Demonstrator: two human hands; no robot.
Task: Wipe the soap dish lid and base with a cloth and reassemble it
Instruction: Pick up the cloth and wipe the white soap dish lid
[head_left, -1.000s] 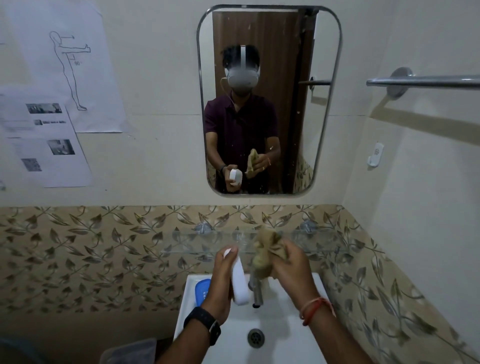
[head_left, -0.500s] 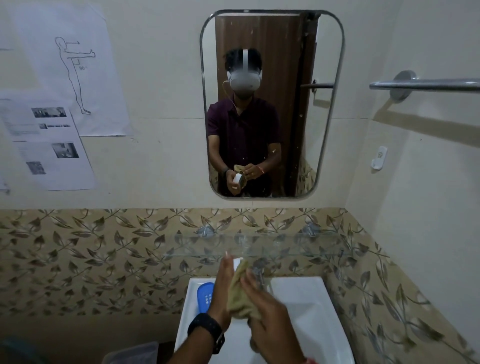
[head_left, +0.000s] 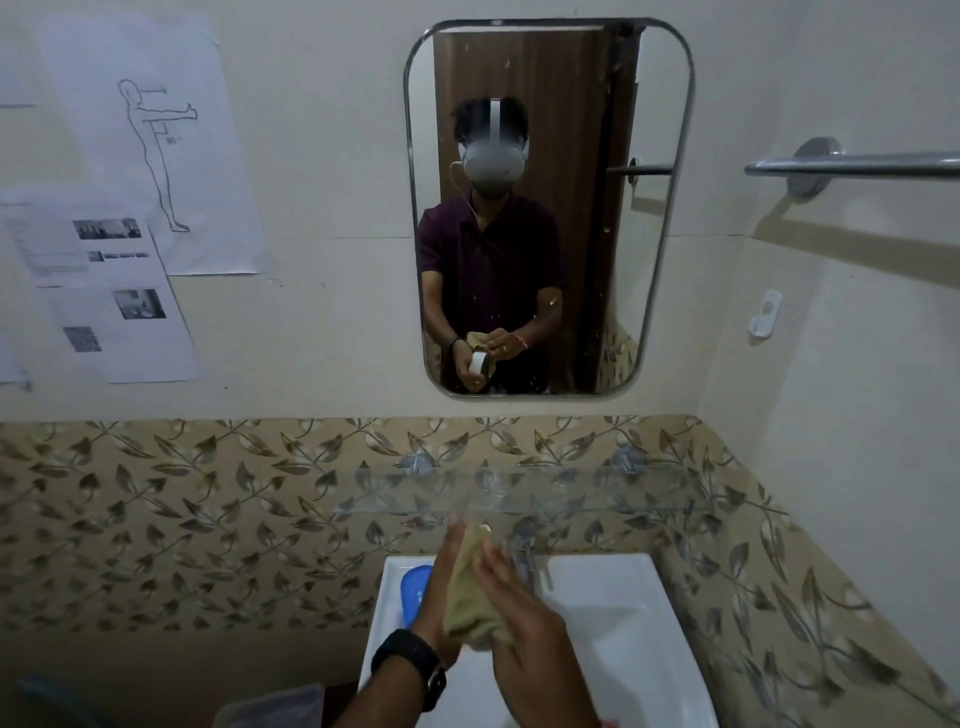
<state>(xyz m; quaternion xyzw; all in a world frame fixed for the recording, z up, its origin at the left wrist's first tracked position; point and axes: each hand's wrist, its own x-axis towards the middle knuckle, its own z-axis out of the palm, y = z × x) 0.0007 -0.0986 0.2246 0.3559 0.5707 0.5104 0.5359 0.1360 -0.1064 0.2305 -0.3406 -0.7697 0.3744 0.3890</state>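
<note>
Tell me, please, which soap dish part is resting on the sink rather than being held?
The blue part on the sink's back left corner; the white part is in the left hand.

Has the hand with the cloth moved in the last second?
Yes. The right hand has swung leftward across the tap, pressing the cloth against the white piece in the left hand.

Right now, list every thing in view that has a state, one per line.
Left hand: raised over the sink, gripping the white soap dish piece.
White soap dish piece: held upright, almost hidden by the cloth.
Cloth: crumpled, pressed against the white piece.
Right hand: pressing the cloth.
Blue soap dish piece: apart, lying on the sink's left ledge.
Sink: no water visible.
Faucet: no flow visible.
Towel bar: bare.
</note>
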